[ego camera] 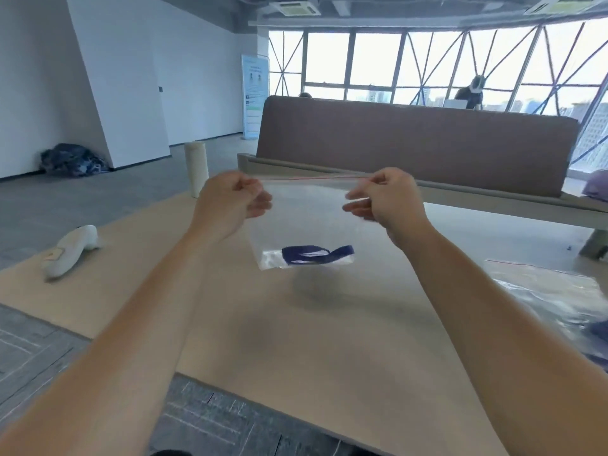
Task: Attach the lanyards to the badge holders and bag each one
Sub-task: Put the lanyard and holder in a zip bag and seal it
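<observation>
I hold a clear zip bag point(306, 218) up in the air above a brown paper sheet point(329, 340). My left hand point(230, 200) pinches the bag's top left corner. My right hand point(385, 200) pinches the top right corner, so the red-lined zip edge point(312, 178) is stretched taut between them. At the bottom of the bag lies a dark blue lanyard point(316, 255), folded in a loop, with a clear badge holder faintly visible beside it. The bag's shadow falls on the paper below.
More clear bags point(552, 291) lie in a pile at the right on the paper, with something dark blue at the frame edge. A white handheld device point(70, 250) rests at the left. A cream cylinder point(196, 167) stands behind; a brown sofa point(411, 146) beyond.
</observation>
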A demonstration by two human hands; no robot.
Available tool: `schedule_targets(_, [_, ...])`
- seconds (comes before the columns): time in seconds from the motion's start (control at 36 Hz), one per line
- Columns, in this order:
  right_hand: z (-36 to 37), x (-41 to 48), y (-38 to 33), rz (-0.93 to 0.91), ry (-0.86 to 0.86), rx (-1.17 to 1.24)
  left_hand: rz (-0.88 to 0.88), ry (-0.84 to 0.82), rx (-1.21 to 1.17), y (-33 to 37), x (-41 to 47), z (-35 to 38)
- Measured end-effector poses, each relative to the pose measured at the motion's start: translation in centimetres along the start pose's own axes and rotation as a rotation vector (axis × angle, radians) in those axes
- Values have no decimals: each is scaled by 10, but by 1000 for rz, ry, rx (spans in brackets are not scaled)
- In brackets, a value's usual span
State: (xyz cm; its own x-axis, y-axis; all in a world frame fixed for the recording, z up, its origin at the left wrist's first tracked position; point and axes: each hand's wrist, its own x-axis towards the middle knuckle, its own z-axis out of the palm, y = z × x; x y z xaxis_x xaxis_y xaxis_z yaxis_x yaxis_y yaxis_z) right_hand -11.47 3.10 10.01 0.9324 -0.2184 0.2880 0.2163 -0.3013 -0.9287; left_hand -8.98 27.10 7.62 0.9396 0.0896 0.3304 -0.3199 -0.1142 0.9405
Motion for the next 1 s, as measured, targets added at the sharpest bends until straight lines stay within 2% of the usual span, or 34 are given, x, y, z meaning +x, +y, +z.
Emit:
schedule_targets(0.19, [34,96,20,-68,150,77,87,31,32,-17,89,22])
schedule_targets(0.33, [42,154,18,-88,152,32,40,30,-32,-26,147,33])
schedule_targets(0.47, [31,184,3,-25,118,-47,-72,2,-94,-19,180,38])
schedule_targets(0.69, [-14,209,-51,182,13,62,-281,-57,-55,52,204,48])
schedule_targets(1.0, [-85,231,-125,319,-31,177,-402,-174,45,171,225,79])
